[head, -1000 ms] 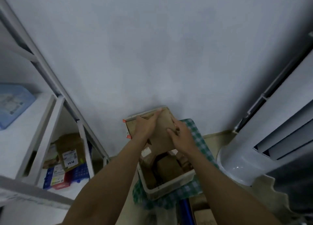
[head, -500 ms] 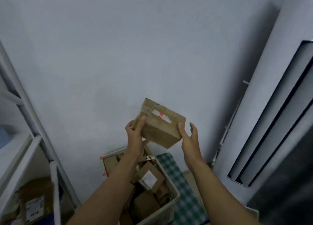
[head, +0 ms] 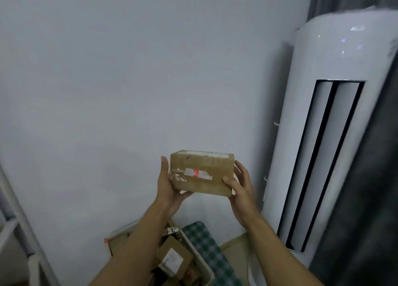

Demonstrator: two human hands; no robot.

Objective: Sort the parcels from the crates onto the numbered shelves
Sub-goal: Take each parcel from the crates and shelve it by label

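Note:
A brown cardboard parcel point(head: 201, 172) with clear tape and a white-and-red sticker is held up in front of the grey wall. My left hand point(head: 169, 188) grips its left end and underside. My right hand point(head: 239, 185) clasps its right end, thumb on the front face. Below, a white crate point(head: 199, 262) holds several more brown parcels, one point(head: 172, 261) with a white label; my left forearm hides part of it.
A tall white standing air conditioner point(head: 336, 122) fills the right side, with a dark curtain point(head: 370, 210) beside it. A green checked cloth point(head: 210, 247) lies under the crate. The white metal shelf frame point(head: 15, 216) shows at the lower left edge.
Both hands lifted the parcel out of the crate and raised it, turning it level with its taped face toward me. The view tilted up and right, away from the shelves.

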